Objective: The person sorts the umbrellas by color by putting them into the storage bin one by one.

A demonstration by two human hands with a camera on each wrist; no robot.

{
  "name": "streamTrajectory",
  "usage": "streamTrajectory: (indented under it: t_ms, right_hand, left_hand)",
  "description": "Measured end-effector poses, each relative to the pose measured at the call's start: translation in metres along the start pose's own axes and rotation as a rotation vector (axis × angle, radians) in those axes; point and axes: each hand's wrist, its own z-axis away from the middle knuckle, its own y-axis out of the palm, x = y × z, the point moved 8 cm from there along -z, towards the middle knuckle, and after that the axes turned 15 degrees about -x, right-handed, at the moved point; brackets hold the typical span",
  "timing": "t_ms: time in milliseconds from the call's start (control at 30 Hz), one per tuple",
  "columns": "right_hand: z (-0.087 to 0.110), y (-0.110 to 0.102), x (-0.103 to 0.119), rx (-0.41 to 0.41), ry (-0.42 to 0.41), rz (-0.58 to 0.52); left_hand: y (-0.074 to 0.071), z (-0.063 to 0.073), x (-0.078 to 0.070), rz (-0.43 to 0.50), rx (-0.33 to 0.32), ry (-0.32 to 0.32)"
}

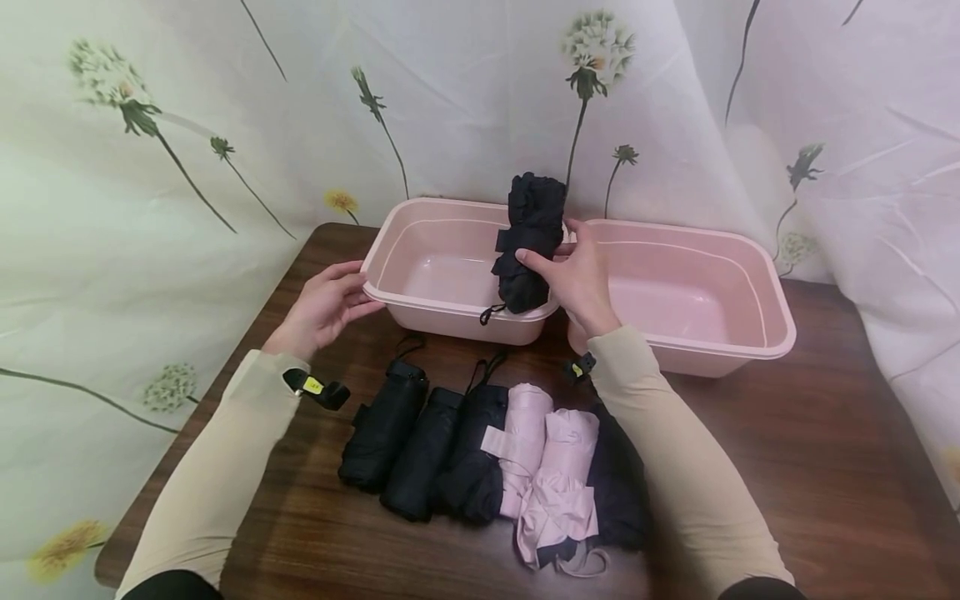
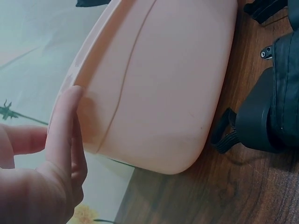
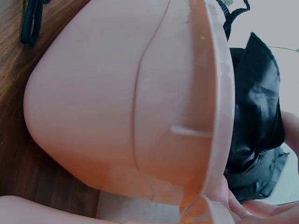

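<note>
At the left pink basin (image 1: 450, 321), my left hand (image 1: 324, 307) grips the left end of the rim, with the thumb (image 2: 30, 140) on one side and the fingers on the other. My right hand (image 1: 581, 279) holds a folded black umbrella (image 1: 534, 237) across the right end of that basin, thumb on top and other fingers behind, by the rim. A wrist loop hangs from the umbrella's near end. In the right wrist view the black umbrella (image 3: 257, 112) shows beyond the basin rim, partly hidden by it.
Beside the left basin stands a second pink basin (image 1: 720, 362). In front, folded umbrellas lie in a row on the brown table (image 1: 817, 467): black ones (image 1: 386, 425), two pink ones (image 1: 562, 475), and another black one (image 1: 615, 483) partly under my right forearm. A floral cloth (image 1: 480, 100) hangs behind.
</note>
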Motion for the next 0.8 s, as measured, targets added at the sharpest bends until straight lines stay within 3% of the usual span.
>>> streamTrajectory:
  t_ms: [233, 400, 633, 800]
  right_hand:
    - [0.001, 0.001, 0.003, 0.016, -0.053, 0.041]
    - [0.006, -0.002, 0.001, 0.055, -0.016, 0.011]
    - [0.008, -0.028, 0.014, 0.010, -0.145, 0.074]
    - [0.007, -0.053, 0.025, -0.036, -0.175, 0.092]
  left_hand:
    - [-0.001, -0.002, 0.001, -0.021, -0.007, -0.002]
    - [0.001, -0.001, 0.000, -0.020, -0.004, -0.005]
    - [0.003, -0.003, 0.001, 0.003, 0.005, -0.008]
    - [0.002, -0.001, 0.000, 0.000, 0.013, -0.009]
